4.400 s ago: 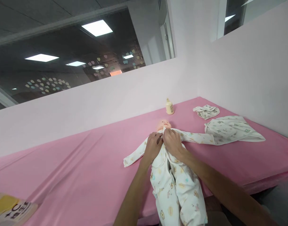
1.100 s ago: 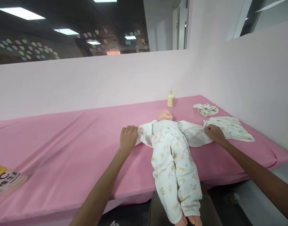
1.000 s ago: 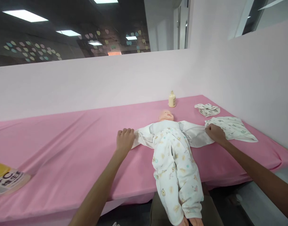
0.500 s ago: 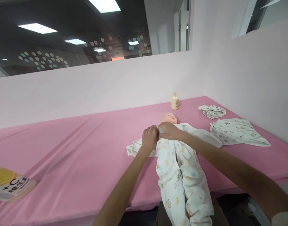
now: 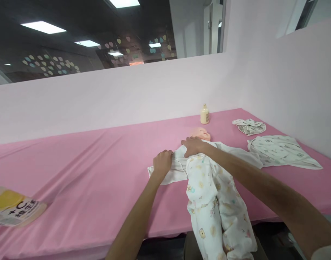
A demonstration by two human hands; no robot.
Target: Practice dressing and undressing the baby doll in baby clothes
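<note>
On the doll, left fingers clutch white cloth; right fingers, parted, touch it.

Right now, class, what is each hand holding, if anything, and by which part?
The left hand grips the white top by the nearer sleeve; the right hand touches it near the doll's head, whether gripping cannot be told.

labelled container: cut off left | doll: chest part-hidden (behind right hand)
</note>
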